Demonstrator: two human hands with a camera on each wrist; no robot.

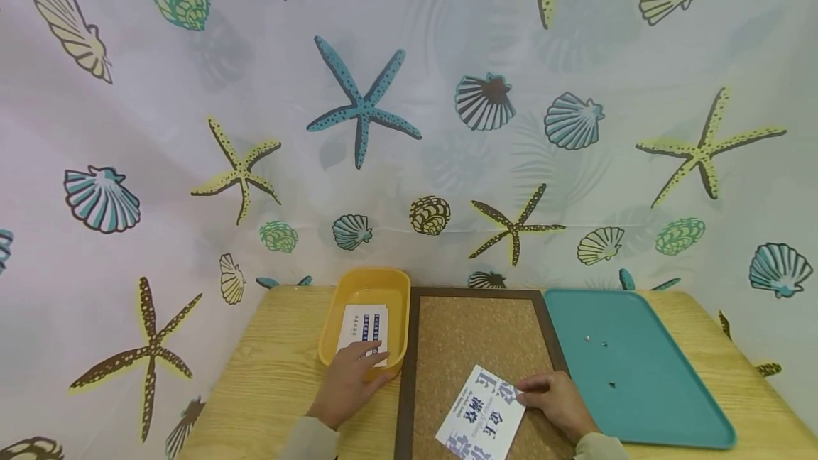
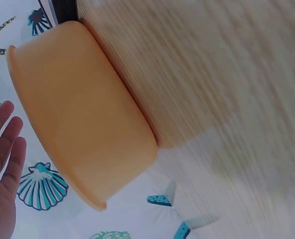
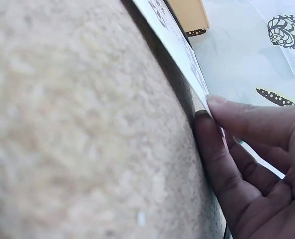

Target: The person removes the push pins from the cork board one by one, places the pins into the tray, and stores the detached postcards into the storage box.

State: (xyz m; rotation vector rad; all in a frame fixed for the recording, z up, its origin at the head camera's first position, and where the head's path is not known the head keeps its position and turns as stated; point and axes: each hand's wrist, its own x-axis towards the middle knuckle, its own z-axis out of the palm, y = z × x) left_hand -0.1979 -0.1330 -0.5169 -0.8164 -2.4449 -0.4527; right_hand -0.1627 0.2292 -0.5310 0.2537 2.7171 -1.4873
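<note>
A white card with blue characters (image 1: 483, 417) lies tilted on the cork board (image 1: 466, 339). My right hand (image 1: 522, 394) pinches its right corner between thumb and forefinger. In the right wrist view the card's edge (image 3: 180, 47) is lifted slightly off the cork (image 3: 87, 129) at my fingertips (image 3: 215, 107). My left hand (image 1: 373, 355) reaches over the near rim of the yellow tub (image 1: 393, 288), its straight fingers on the white cards (image 1: 363, 321) inside. The left wrist view shows the tub's outer wall (image 2: 82, 129) and my straight fingers (image 2: 5, 144) beside it.
A teal tray (image 1: 639, 389) with a few small pins (image 1: 588, 338) sits right of the cork board. The wooden table (image 1: 275, 368) ends at a curtain printed with shells and starfish (image 1: 364, 105) behind and on both sides.
</note>
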